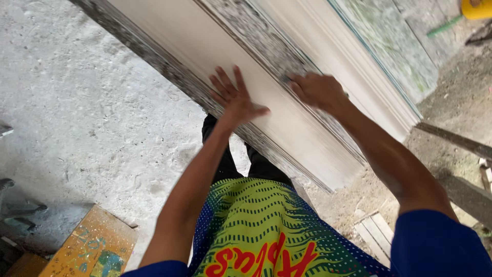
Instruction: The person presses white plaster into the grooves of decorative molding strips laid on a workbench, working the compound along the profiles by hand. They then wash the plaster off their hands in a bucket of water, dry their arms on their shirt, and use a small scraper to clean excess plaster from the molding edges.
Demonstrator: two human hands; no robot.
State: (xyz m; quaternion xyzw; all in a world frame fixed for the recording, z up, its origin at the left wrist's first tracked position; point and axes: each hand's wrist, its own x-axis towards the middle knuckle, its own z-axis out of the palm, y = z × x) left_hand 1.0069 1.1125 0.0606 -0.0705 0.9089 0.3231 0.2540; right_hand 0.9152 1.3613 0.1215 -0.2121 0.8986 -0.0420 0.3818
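Two hands rest on a stack of large flat slabs, pale-faced w/ speckled grey edges, leaning at a slant across the upper centre of the view, lower edge near the person's legs.

Left hand: fingers spread apart, palm flat on the pale face of the front slab, close to its speckled left edge. Not clamped on anything; pressing contact only.

Right hand: fingers curled together over the edge of a slab further back in the stack, approx. level w/ the left hand. Appears to hook that edge; full grip cannot be confirmed, fingertips partly hidden.

Handling (judgement): slabs look stiff, heavy and brittle; corners and thin edges likely chip. Faces look smooth, so flat-palm contact may slip. Best hold is along the long edges, one hand per side, w/ weight kept on the lower edge.

Surroundings: rough grey concrete floor to the left; a paint-spattered yellow board at lower left; small pale wood strips on sandy ground at lower right; a yellow object at top right, partly out of frame.
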